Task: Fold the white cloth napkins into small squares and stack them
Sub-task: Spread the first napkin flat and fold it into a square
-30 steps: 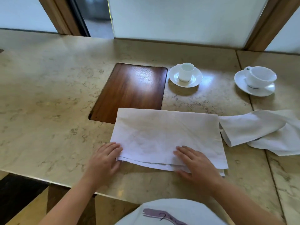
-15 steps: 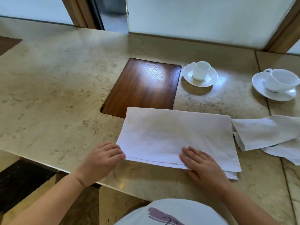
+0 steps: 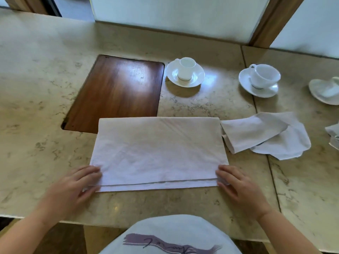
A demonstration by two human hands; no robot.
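**Both hands at the near corners of the half-folded napkin**

We see the left hand (image 3: 73, 187) with its fingers (image 3: 89, 172) extended and only slightly bent, tips lying on the near left corner of the folded napkin (image 3: 157, 153); the thumb sits under or against the lower edge there, though we cannot tell whether it actually pinches the cloth. The right hand (image 3: 240, 189) mirrors it: fingers nearly straight, spread a little, tips touching the near right corner, thumb along the edge.

The napkin lies flat on the marble counter (image 3: 36, 125) as a wide rectangle folded in half, the upper layer stopping just short of the lower one along the near edge. Its far left corner overlaps a dark wooden inset panel (image 3: 117, 92).

Just right of it, touching or nearly so, is a crumpled white napkin (image 3: 266, 134). Farther back stand a small espresso cup on a saucer (image 3: 185, 72) and, to the right, a larger teacup on a saucer (image 3: 260, 80).
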